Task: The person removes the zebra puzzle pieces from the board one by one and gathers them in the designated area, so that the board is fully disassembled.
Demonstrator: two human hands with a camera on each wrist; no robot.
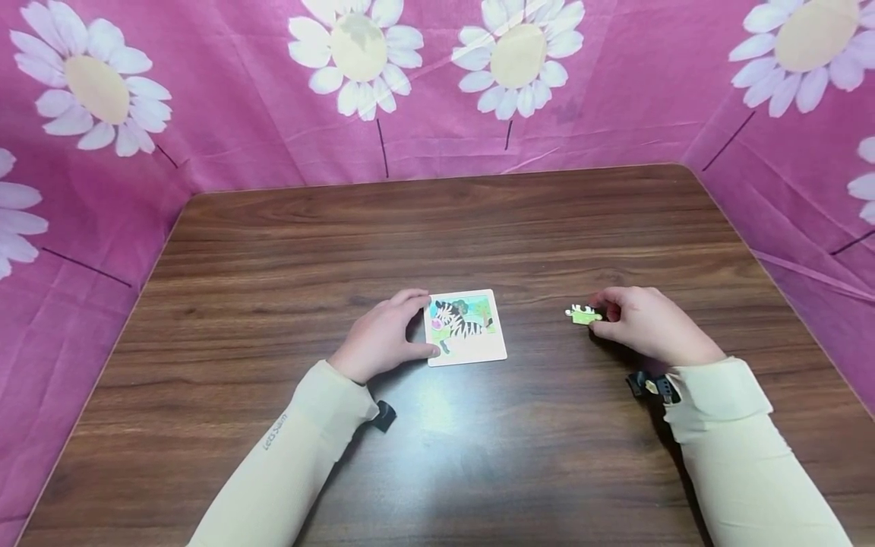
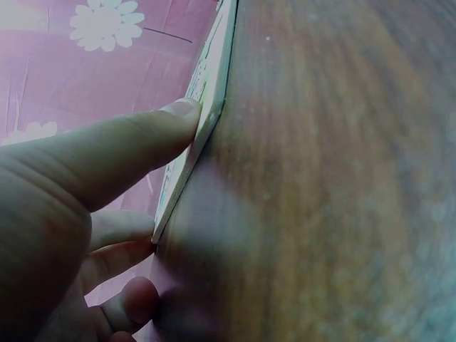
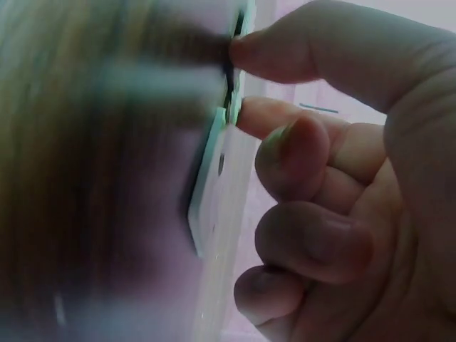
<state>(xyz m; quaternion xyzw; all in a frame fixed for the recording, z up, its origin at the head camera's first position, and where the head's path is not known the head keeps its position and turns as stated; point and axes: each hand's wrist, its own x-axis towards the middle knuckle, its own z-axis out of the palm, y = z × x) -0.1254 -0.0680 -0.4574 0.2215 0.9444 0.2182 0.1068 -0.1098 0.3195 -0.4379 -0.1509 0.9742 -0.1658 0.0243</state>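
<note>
A square zebra puzzle board [image 1: 472, 351] with a pale border lies flat on the table, its lower picture area bare. My left hand [image 1: 383, 338] holds it at its left side, the thumb [image 2: 153, 135] on the near corner and a finger at the far corner. To the right of the board, my right hand [image 1: 645, 323] pinches a light green puzzle piece [image 1: 582, 316] with white patches between thumb and index finger. In the right wrist view that piece [image 3: 235, 107] shows edge-on, just past the fingertips, while the other fingers are curled.
The brown wooden table [image 1: 410, 235] reaches back to a pink flowered cloth [image 1: 437, 144] that hangs at the back and both sides. A black strap [image 1: 652, 386] sits at the right wrist and another [image 1: 384, 416] at the left cuff.
</note>
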